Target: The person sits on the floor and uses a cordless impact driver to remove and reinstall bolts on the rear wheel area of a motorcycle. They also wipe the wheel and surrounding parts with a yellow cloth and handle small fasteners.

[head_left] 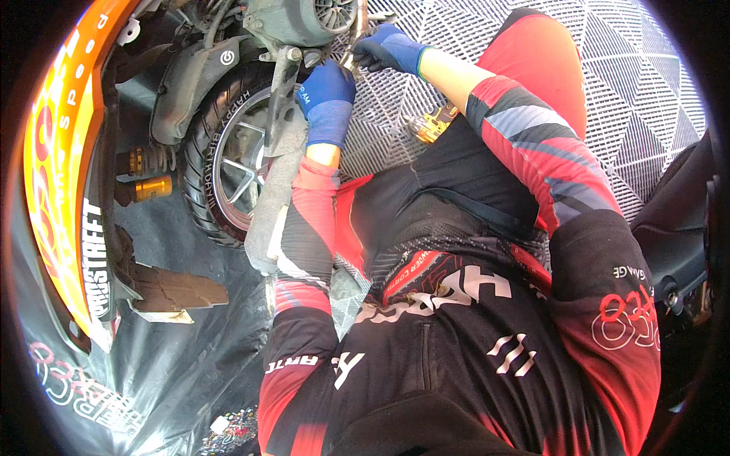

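My left hand (329,93), in a blue glove, is closed at the underside of a scooter's engine (293,26), its fingertips mostly hidden. Just to its right, my right hand (390,50) wears a blue glove with dark fingers, which are curled in. Between the two hands shows a small metal part, too small to name. A narrow metal pipe (360,21) runs up from there beside the round, finned engine cover. Left of my left hand are a metal bracket (283,95) and the scooter's wheel (242,163), with a long grey housing (275,205) alongside it.
A yellow and black tool (435,124) lies on the grey slatted floor tiles (616,91) by my leg. At the left stand an orange body panel (65,152) and a gold shock absorber (150,188). A dark sheet (205,342) covers the lower left. Something black (677,205) stands at the right.
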Demonstrator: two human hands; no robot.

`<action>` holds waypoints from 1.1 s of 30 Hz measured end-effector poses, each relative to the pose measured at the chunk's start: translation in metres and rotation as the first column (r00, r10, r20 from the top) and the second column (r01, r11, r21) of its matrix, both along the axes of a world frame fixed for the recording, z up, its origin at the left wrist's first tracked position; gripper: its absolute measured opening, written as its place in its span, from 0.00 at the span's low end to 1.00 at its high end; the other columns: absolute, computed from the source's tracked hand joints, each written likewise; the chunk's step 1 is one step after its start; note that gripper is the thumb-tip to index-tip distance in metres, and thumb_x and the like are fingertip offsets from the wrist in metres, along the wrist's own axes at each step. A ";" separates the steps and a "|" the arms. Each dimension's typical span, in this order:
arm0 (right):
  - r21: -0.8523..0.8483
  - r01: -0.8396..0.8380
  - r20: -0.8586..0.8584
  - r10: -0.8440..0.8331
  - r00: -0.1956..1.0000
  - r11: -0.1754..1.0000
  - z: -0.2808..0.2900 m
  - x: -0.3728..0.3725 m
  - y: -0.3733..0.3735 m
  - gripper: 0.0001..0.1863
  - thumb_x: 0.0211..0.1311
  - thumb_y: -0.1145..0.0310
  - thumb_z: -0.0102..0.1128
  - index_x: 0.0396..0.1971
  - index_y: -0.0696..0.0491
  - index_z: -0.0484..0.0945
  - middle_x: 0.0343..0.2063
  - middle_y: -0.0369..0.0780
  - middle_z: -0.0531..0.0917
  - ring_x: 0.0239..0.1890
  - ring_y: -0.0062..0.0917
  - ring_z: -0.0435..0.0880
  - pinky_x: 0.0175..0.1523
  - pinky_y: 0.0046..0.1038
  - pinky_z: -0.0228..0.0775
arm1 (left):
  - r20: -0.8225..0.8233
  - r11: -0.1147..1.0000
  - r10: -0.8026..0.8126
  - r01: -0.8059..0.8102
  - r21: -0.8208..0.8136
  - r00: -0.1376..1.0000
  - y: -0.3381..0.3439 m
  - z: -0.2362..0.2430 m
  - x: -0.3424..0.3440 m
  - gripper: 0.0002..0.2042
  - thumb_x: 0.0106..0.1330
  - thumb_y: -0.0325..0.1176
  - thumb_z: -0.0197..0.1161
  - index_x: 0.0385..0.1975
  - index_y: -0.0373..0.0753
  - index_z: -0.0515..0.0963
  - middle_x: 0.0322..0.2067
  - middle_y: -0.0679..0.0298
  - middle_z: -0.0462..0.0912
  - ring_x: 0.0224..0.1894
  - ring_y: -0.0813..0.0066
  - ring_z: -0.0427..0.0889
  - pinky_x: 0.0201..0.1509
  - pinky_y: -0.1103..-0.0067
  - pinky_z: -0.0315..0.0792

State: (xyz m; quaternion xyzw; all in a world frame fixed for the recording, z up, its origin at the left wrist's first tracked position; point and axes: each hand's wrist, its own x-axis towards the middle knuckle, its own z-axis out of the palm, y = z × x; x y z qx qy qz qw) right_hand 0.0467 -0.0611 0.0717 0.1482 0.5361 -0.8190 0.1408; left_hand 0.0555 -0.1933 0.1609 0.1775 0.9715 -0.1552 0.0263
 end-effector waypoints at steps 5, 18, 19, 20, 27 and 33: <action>0.098 -0.037 -0.122 0.049 0.991 0.994 -0.006 -0.001 0.001 0.10 0.52 0.67 0.58 0.30 0.59 0.80 0.22 0.38 0.80 0.20 0.18 0.77 0.25 0.19 0.72 | 0.031 1.000 -0.007 0.007 0.009 0.999 0.007 0.000 -0.001 0.14 0.58 0.43 0.53 0.33 0.39 0.77 0.31 0.51 0.80 0.35 0.55 0.81 0.40 0.64 0.74; 0.791 0.201 -0.390 0.223 0.893 0.578 -0.009 -0.015 0.008 0.13 0.51 0.62 0.59 0.37 0.47 0.79 0.32 0.41 0.81 0.36 0.32 0.81 0.45 0.30 0.71 | -0.020 0.997 -0.073 0.072 -0.005 0.997 0.019 -0.007 -0.006 0.14 0.60 0.41 0.53 0.33 0.36 0.74 0.32 0.52 0.80 0.33 0.57 0.82 0.35 0.66 0.76; 0.767 0.248 -0.455 0.230 0.860 0.592 -0.011 -0.016 0.008 0.13 0.51 0.62 0.58 0.37 0.47 0.79 0.32 0.41 0.81 0.36 0.32 0.80 0.45 0.30 0.70 | -0.010 0.998 -0.064 0.064 -0.015 0.998 0.020 -0.008 -0.006 0.14 0.61 0.41 0.53 0.34 0.36 0.74 0.32 0.52 0.80 0.33 0.58 0.82 0.35 0.66 0.76; 0.758 0.251 -0.480 0.255 0.839 0.602 -0.012 -0.017 0.009 0.13 0.51 0.63 0.58 0.38 0.47 0.79 0.33 0.41 0.81 0.36 0.32 0.80 0.46 0.30 0.70 | -0.014 0.998 -0.063 0.063 -0.026 0.998 0.020 -0.009 -0.007 0.14 0.61 0.41 0.53 0.35 0.36 0.73 0.33 0.52 0.79 0.33 0.58 0.82 0.34 0.66 0.76; 0.718 0.162 -0.491 0.327 0.807 0.676 -0.026 -0.028 0.025 0.16 0.51 0.61 0.56 0.41 0.49 0.77 0.33 0.42 0.81 0.37 0.32 0.80 0.48 0.31 0.70 | -0.062 0.997 -0.078 0.078 -0.012 0.995 0.019 -0.018 -0.007 0.14 0.61 0.40 0.53 0.37 0.35 0.71 0.34 0.53 0.78 0.32 0.59 0.82 0.33 0.67 0.76; 0.844 -0.315 0.218 0.260 0.941 0.434 -0.078 -0.023 0.036 0.24 0.49 0.53 0.54 0.44 0.51 0.77 0.41 0.46 0.80 0.45 0.38 0.79 0.51 0.36 0.69 | -0.011 0.994 -0.084 0.085 0.075 0.996 0.015 -0.012 -0.004 0.16 0.58 0.42 0.58 0.36 0.35 0.67 0.34 0.49 0.76 0.34 0.53 0.80 0.36 0.66 0.75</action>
